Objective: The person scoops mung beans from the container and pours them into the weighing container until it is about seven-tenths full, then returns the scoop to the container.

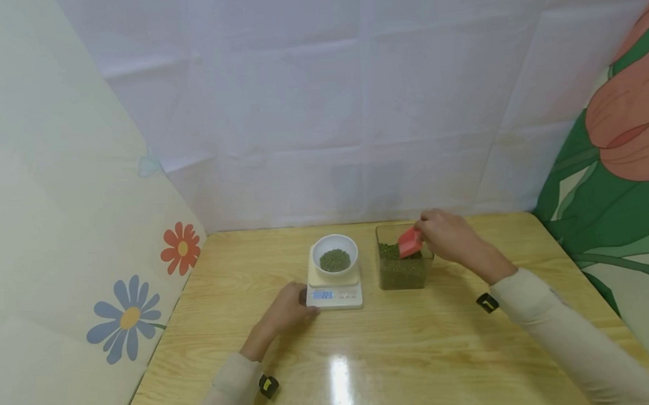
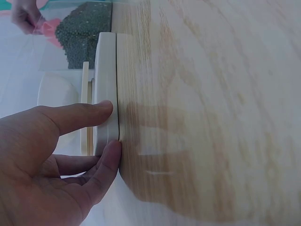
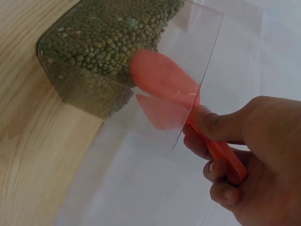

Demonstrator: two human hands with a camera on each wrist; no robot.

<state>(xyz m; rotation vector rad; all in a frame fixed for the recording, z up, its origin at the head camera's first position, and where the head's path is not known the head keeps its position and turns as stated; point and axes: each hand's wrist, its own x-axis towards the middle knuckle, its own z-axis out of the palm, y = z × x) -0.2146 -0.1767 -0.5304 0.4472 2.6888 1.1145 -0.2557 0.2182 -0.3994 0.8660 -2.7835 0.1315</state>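
My right hand (image 1: 448, 236) grips the handle of a red scoop (image 3: 164, 77). Its bowl dips into green mung beans (image 3: 101, 42) inside a clear square container (image 1: 403, 277). A white kitchen scale (image 1: 334, 300) stands left of the container, its blue display lit and seeming to read 223. On its platform sits a white bowl (image 1: 335, 271) with a heap of mung beans in it. My left hand (image 1: 288, 310) holds the scale's near left corner, thumb (image 2: 106, 110) on the edge and fingers curled along the side.
The wooden table (image 1: 418, 355) reaches back to a white cloth wall (image 1: 298, 107). Flower-patterned panels stand on the left (image 1: 128, 317) and right (image 1: 625, 123). A small dark device (image 1: 487, 303) shows at the right wrist and another (image 1: 268, 386) at the left.
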